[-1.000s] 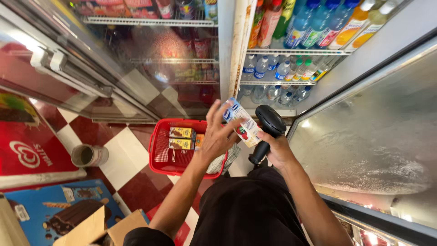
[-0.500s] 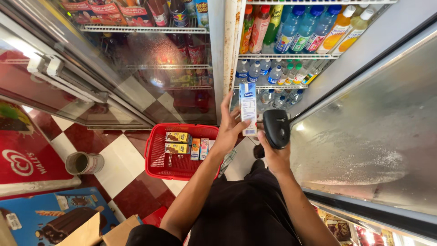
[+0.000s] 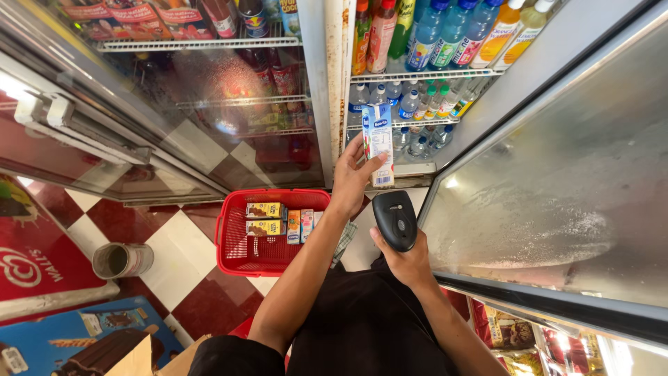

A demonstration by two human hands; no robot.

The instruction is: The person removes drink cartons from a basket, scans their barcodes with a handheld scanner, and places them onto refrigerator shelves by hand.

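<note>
Carton (image 3: 378, 144), tall, slim, blue and white, held upright in the left hand (image 3: 351, 179) in front of the open fridge, just below the middle shelf edge. Left arm stretched forward and up, fingers wrapped round the carton's lower left side, thumb across its front. Right hand (image 3: 409, 259) lower and nearer the body, closed round the handle of a black scanner (image 3: 394, 219); scanner head points up toward the carton's bottom, close under it but not touching.

Room: right fridge door (image 3: 557, 181) swung open, fogged glass, its edge running down just right of the scanner and hemming that hand in. Left fridge door (image 3: 209, 104) shut, also misted. Rusty white post between the two fridges sits just left of the carton. Red basket (image 3: 240, 240) on the checkered red and white floor, below the left forearm, against the fridge base. Open floor to the basket's left as far as a grey tin (image 3: 122, 260).

Packages: bottles (image 3: 445, 35) on the top wire shelf in green, orange, blue and yellow; small clear bottles with blue caps on the shelf behind the carton. In the basket, small drink boxes (image 3: 266, 218), brown and yellow, with orange and pink ones standing beside them. Red sign (image 3: 31, 261) with white heart-shaped swirl at far left; blue ice cream poster lower left; snack packets lower right under the door.
</note>
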